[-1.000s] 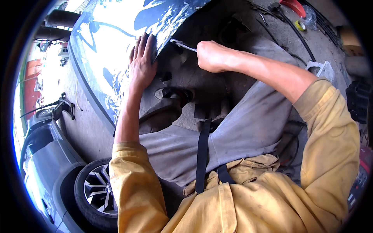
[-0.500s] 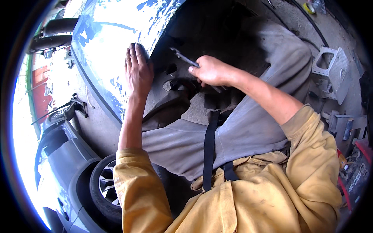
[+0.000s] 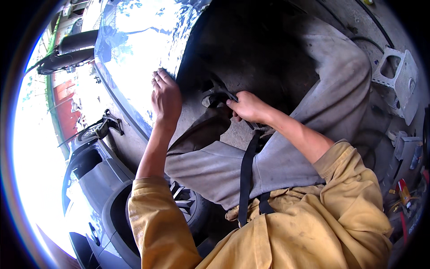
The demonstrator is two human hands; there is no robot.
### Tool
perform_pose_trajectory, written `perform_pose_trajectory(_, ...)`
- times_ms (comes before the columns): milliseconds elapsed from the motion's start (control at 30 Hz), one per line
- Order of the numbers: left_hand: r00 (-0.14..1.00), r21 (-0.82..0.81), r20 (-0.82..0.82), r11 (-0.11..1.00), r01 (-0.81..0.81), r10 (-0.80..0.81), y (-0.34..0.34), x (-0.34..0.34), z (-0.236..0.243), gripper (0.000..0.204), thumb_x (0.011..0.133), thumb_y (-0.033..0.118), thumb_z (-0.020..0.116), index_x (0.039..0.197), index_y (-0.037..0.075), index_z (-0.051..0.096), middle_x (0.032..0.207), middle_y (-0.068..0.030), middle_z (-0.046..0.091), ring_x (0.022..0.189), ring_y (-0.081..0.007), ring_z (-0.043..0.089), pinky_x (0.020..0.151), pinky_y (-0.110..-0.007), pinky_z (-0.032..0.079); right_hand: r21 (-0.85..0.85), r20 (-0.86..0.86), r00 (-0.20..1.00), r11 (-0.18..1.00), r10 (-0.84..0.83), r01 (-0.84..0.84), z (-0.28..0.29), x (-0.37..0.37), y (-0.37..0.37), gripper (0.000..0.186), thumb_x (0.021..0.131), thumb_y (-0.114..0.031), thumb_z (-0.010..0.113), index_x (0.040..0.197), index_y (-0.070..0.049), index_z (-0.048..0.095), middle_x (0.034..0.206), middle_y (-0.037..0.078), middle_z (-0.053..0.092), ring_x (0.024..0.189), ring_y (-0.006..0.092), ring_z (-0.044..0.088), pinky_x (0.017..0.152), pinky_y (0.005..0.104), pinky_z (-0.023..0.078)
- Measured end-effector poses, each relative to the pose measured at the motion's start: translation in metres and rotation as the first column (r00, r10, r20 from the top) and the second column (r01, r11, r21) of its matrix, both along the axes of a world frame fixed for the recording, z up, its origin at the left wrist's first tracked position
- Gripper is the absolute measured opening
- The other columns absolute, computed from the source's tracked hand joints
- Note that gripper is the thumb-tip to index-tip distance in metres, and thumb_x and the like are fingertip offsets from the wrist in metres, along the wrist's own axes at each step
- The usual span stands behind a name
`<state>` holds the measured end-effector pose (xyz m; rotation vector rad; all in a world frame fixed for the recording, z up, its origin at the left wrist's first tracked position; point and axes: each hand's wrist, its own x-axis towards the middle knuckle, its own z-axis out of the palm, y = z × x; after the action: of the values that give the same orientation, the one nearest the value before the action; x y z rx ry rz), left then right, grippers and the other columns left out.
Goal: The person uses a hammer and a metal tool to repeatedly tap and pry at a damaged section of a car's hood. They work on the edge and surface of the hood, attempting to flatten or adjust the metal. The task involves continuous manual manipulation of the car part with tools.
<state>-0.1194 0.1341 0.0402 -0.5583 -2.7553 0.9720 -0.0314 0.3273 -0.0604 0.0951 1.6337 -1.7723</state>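
Observation:
A car body panel (image 3: 134,47), glossy, glaring and crinkled along its dark edge, stands at the upper left. My left hand (image 3: 165,98) rests on that panel near the edge, fingers laid out. My right hand (image 3: 245,106) grips a long dark metal hand tool (image 3: 230,95), perhaps pliers, held over my lap below the panel's edge; its far end is hard to make out against the dark. Grey work trousers (image 3: 322,98) cover my bent legs, with a black strap (image 3: 246,179) hanging between them.
A grey car with an alloy wheel (image 3: 188,204) is at lower left, a black jack-like frame (image 3: 107,121) behind it. On the right lie a perforated metal step (image 3: 398,76), black hoses (image 3: 376,27) and assorted tools and cans (image 3: 403,193). Two dark tubes (image 3: 78,40) project at upper left.
My right hand has come down and toward my body with the tool, away from the panel's edge. My left hand has slid lower along the panel. The whole view has shifted slightly.

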Motion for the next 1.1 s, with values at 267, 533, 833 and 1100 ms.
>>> perform_pose_trajectory(267,0.995,0.307,-0.014,0.947,0.099,-0.099,0.032,-0.006,-0.003,0.056,0.087,0.021,0.055,0.129,-0.012,0.037,0.129,-0.0322,0.045,0.121,-0.0441,0.044,0.099,-0.046,0.04,0.29,0.072,0.997,0.957,-0.011,-0.011,-0.054,0.019,0.031,0.047,0.091,-0.034,0.05,0.089,0.012,0.061,0.092,0.032,0.061,0.093,0.0415,0.06,0.081,0.0445,0.048)
perform_pose_trajectory(533,0.994,0.254,-0.065,0.962,0.097,-0.083,0.015,-0.008,-0.011,0.041,0.092,0.01,0.042,0.127,-0.012,0.04,0.128,-0.0319,0.046,0.118,-0.0441,0.049,0.093,-0.045,0.046,0.321,-0.013,0.998,0.945,0.061,-0.054,-0.054,0.004,0.015,0.048,0.091,-0.035,0.049,0.093,0.011,0.062,0.098,0.033,0.059,0.097,0.0443,0.058,0.085,0.046,0.047)
perform_pose_trajectory(833,0.968,0.675,-0.222,0.735,0.063,0.121,0.059,0.005,-0.039,0.05,0.084,0.004,0.048,0.131,-0.009,0.037,0.134,-0.0278,0.041,0.127,-0.0412,0.037,0.108,-0.045,0.027,0.666,0.029,0.995,0.74,0.1,-0.094,-0.125,0.017,0.039,0.042,0.089,-0.032,0.051,0.095,0.007,0.064,0.099,0.028,0.062,0.1,0.0395,0.059,0.087,0.0437,0.048)
perform_pose_trajectory(1100,0.899,0.535,0.397,-0.842,-0.061,0.187,0.075,0.053,-0.055,0.044,0.089,0.036,0.061,0.106,-0.004,0.056,0.102,-0.0165,0.063,0.092,-0.0247,0.064,0.077,-0.033,0.052,0.694,0.081,0.957,0.674,0.278,-0.254,-0.102,0.046,0.043,0.047,0.091,-0.035,0.049,0.096,0.009,0.063,0.098,0.029,0.062,0.102,0.0389,0.059,0.09,0.0436,0.046)
